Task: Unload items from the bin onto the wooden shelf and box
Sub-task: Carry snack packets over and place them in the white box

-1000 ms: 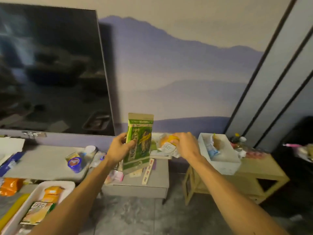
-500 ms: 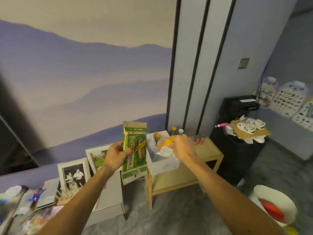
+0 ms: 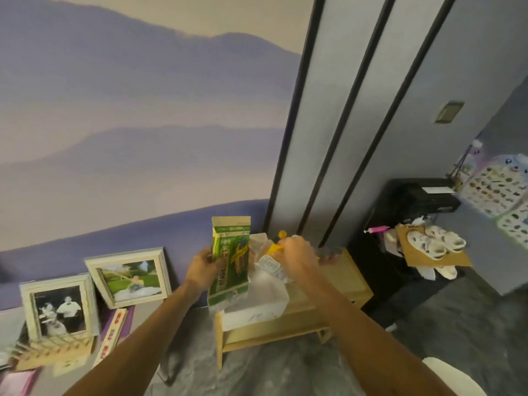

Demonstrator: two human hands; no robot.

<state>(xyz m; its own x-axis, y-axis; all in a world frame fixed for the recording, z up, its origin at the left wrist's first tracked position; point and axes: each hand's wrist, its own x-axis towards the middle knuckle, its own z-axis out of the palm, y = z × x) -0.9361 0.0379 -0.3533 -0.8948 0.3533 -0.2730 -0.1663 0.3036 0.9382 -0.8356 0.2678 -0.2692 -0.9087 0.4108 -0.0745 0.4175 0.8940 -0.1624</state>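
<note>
Leaning against the purple wall, lower left: black-and-white framed photo (image 3: 58, 308), with colour framed photo (image 3: 130, 277) just beside it.

Lower centre: left hand (image 3: 203, 268), fingers curled round the side edge of a green packet (image 3: 230, 261). The packet is held upright in the air, and its bottom edge overlaps the near left corner of the white box (image 3: 257, 304).

Right of centre: right hand (image 3: 297, 260), fingers curled, gripping a crumpled yellow-and-white packet (image 3: 268, 262) above the white box.

White box: stands on the left end of the wooden shelf (image 3: 343, 281), a low pale piece on the grey floor.

Right of frame: black cabinet (image 3: 414, 201); cardboard sheet (image 3: 445, 260) carrying white shoes (image 3: 437, 242).
</note>
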